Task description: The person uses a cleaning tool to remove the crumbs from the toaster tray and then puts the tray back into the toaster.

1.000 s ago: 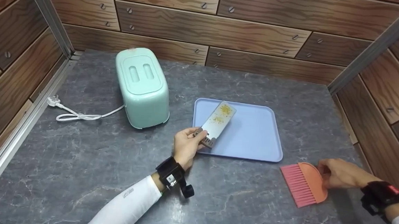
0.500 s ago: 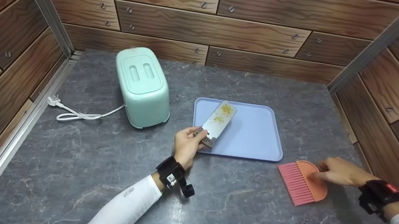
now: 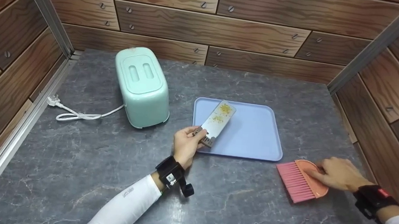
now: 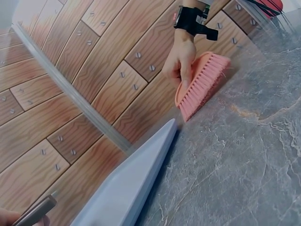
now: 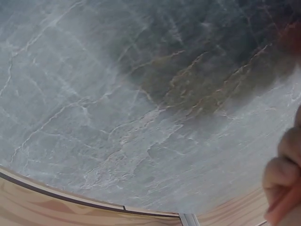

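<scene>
My left hand [image 3: 185, 145] pinches the slotted dark end of a toaster crumb tray [image 3: 215, 129], its thumb on top. Two patches of yellow crumbs [image 3: 224, 109] lie on the metal, which slants over the left side of a light-blue tray [image 3: 250, 129]. To the right of that tray, my right hand [image 3: 341, 173] grips a hand brush [image 3: 295, 183] by its orange handle, thumb across the near face. Its pink bristles [image 4: 209, 84] point toward the tabletop in the left wrist view; whether they touch it I cannot tell. In the right wrist view only some curled fingers [image 5: 282, 172] show.
A mint-green toaster [image 3: 147, 88] stands at the back left. Its white cord [image 3: 78, 116] lies looped on the grey marbled table [image 3: 228, 204], with the plug near the left metal rail. Wood-patterned walls [image 3: 177, 24] enclose the table at the back and sides.
My right thumb has come onto the brush's orange face, and the brush has shifted slightly left and away from me. My left hand and the crumb tray stay nearly still.
</scene>
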Demonstrator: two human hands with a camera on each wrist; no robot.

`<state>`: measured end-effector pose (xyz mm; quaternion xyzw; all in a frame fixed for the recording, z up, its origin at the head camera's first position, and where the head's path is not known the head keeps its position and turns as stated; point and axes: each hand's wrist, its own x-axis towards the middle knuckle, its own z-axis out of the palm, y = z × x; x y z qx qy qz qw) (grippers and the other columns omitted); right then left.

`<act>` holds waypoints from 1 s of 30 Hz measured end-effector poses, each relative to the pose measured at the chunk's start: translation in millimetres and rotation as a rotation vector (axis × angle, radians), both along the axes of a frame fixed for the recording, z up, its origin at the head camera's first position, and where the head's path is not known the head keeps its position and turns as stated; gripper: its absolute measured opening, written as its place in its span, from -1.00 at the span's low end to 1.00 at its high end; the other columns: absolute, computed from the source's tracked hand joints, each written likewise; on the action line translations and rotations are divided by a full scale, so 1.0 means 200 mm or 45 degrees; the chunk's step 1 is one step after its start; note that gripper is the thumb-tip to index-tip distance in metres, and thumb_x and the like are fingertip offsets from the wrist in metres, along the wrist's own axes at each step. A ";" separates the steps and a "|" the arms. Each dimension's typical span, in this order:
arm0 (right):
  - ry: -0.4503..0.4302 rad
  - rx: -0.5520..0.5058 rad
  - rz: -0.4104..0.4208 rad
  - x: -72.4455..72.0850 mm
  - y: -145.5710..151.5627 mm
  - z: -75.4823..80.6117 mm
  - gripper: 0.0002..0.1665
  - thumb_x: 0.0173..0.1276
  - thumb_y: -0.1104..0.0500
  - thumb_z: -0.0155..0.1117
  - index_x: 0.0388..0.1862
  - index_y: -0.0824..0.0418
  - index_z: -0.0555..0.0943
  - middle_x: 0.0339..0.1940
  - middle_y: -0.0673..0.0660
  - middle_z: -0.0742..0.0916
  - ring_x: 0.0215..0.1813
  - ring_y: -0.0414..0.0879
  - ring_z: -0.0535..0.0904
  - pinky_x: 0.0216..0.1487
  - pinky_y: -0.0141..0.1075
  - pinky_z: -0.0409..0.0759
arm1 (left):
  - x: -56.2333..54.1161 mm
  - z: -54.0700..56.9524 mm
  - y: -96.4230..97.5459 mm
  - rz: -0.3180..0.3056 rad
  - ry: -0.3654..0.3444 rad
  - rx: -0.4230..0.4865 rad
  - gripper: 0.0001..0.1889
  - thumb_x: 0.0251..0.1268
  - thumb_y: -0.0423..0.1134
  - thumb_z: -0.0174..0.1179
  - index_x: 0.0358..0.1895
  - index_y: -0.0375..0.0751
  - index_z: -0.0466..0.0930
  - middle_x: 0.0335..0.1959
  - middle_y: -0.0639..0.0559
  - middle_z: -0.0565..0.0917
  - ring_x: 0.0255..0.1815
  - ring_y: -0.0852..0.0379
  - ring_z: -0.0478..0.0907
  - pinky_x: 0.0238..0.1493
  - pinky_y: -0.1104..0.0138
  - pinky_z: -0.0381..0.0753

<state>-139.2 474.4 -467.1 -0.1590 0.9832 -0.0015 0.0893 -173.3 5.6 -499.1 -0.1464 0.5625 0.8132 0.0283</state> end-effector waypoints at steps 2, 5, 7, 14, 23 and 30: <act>0.049 0.005 0.019 0.00 -0.01 0.00 -0.38 0.45 -0.29 0.30 -0.71 -0.12 0.31 -0.70 -0.22 0.28 -0.62 -0.30 0.18 -0.56 -0.40 0.05 | 0.00 0.00 0.00 0.004 0.009 0.008 -0.65 0.33 -0.43 0.40 0.13 -0.51 0.66 -0.07 -0.36 0.83 -0.35 0.17 0.78 -0.40 0.43 0.78; 0.089 -0.010 0.023 -0.01 -0.03 0.01 -0.38 0.41 -0.25 0.35 -0.72 -0.11 0.29 -0.70 -0.23 0.25 -0.62 -0.31 0.15 -0.55 -0.40 0.00 | -0.01 0.00 -0.01 0.009 0.007 0.007 -0.66 0.32 -0.44 0.39 0.12 -0.50 0.66 -0.08 -0.36 0.83 -0.35 0.18 0.78 -0.41 0.43 0.78; 0.097 -0.026 0.019 -0.02 -0.05 0.02 -0.40 0.42 -0.25 0.35 -0.70 -0.12 0.31 -0.70 -0.23 0.24 -0.62 -0.32 0.14 -0.56 -0.41 -0.02 | -0.01 0.00 -0.01 0.010 0.000 -0.006 -0.66 0.32 -0.43 0.40 0.11 -0.49 0.67 -0.08 -0.35 0.83 -0.35 0.18 0.77 -0.41 0.43 0.77; 0.156 -0.112 0.026 -0.09 -0.13 0.07 -0.50 0.46 -0.25 0.33 -0.63 -0.11 0.49 -0.70 -0.24 0.23 -0.63 -0.35 0.10 -0.57 -0.42 -0.06 | -0.01 0.00 -0.02 0.006 -0.033 -0.051 -0.67 0.31 -0.40 0.42 0.10 -0.42 0.69 -0.04 -0.32 0.83 -0.34 0.18 0.78 -0.39 0.42 0.77; 0.175 -0.230 -0.031 -0.18 -0.26 0.11 -0.43 0.48 -0.29 0.30 -0.67 -0.09 0.47 -0.72 -0.21 0.31 -0.65 -0.33 0.17 -0.61 -0.42 0.02 | -0.01 0.01 -0.02 0.021 -0.020 -0.071 -0.67 0.30 -0.40 0.43 0.09 -0.43 0.69 -0.07 -0.32 0.84 -0.37 0.19 0.77 -0.43 0.43 0.75; 0.176 -0.258 -0.164 -0.22 -0.31 0.06 -0.40 0.50 -0.37 0.22 -0.64 -0.06 0.53 -0.70 -0.13 0.41 -0.60 -0.22 0.29 -0.61 -0.36 0.11 | -0.01 0.00 -0.01 0.003 0.008 -0.071 -0.66 0.31 -0.42 0.41 0.11 -0.47 0.68 -0.07 -0.34 0.83 -0.36 0.19 0.77 -0.42 0.44 0.76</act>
